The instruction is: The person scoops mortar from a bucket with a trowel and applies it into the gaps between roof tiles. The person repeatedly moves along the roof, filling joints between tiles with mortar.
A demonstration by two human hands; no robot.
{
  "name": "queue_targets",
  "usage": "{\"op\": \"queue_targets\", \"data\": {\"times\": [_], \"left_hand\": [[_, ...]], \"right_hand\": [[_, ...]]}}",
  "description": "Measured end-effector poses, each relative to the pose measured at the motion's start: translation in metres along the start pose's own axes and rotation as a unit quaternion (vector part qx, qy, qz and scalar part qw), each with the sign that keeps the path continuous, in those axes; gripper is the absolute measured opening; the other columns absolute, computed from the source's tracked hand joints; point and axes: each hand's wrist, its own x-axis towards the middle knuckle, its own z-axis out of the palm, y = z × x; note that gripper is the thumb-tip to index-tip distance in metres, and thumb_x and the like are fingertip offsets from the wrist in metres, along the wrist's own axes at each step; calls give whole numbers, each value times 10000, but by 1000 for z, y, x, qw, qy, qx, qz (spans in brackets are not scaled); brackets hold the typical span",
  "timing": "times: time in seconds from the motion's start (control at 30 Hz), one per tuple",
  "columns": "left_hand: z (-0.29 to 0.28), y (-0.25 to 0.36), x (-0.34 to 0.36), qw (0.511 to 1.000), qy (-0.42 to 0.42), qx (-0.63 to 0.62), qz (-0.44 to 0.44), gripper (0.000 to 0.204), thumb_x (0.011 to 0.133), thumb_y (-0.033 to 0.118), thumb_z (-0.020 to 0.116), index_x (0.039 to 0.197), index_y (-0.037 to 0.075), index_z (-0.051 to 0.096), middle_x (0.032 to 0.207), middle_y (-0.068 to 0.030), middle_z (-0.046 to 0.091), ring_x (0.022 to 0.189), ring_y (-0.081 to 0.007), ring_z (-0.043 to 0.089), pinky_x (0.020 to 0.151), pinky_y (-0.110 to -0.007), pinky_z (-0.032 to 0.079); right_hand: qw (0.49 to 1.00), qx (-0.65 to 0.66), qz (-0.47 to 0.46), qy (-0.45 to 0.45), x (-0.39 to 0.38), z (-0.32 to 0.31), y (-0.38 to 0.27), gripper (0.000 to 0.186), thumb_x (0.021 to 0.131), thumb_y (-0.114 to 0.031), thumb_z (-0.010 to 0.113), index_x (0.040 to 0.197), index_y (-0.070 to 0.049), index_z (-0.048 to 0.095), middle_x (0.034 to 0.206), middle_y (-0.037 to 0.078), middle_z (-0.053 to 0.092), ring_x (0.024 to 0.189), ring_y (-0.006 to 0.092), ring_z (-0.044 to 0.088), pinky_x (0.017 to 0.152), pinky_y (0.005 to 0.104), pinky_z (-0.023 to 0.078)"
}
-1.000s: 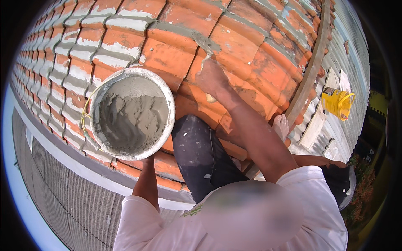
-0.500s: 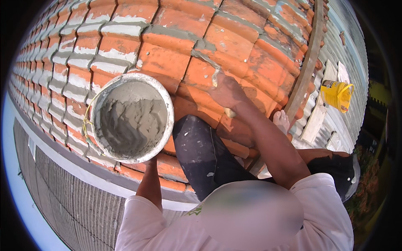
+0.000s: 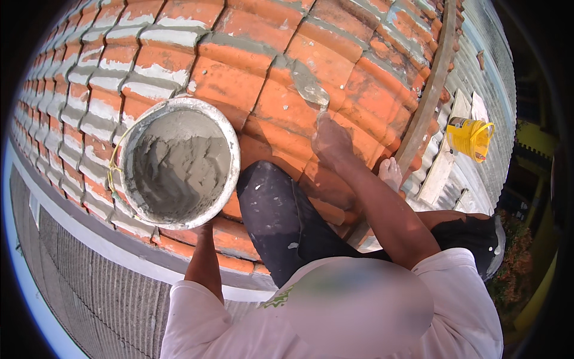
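My right hand is closed around the handle of a trowel, whose mortar-smeared blade lies over the orange roof tiles beside a streak of grey mortar. To the left, a round white bucket holds wet grey mortar. My left hand is at the bucket's lower rim, mostly underneath it, its fingers hidden. My dark-trousered knee rests between the bucket and my right forearm.
A wooden batten runs along the tiles' right edge. Beyond it, a yellow pail sits among pale boards on corrugated sheeting. My bare foot is by the batten. At lower left lie a roof edge and grey corrugated roofing.
My right hand and the trowel have shifted rightward and downward on the tiles, with more of the blade showing now. The view has moved slightly; my left hand stays at the bucket.
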Motion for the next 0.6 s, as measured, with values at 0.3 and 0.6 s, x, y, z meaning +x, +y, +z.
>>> {"op": "queue_targets", "data": {"times": [0.3, 0.6], "left_hand": [[0, -1, -3, 1000, 7, -2, -3, 947, 840, 682, 713, 1615, 195, 468, 1703, -114, 369, 1552, -441, 157, 1256, -617, 184], [3, -3, -1, 1000, 5, -8, -4, 944, 839, 673, 722, 1608, 186, 475, 1693, -116, 384, 1544, -433, 181, 1254, -607, 198]], "right_hand": [[995, -96, -3, 8, 50, -26, -21, 222, 1017, -105, 542, 1215, -10, 576, 1173, 293, 737, 1131, 428, 723, 983, 553, 555], [998, -30, -45, -26, 35, -39, 42, 310, 985, -98, 539, 1259, 39, 584, 1057, 325, 730, 1068, 497, 705, 943, 571, 530]]}}
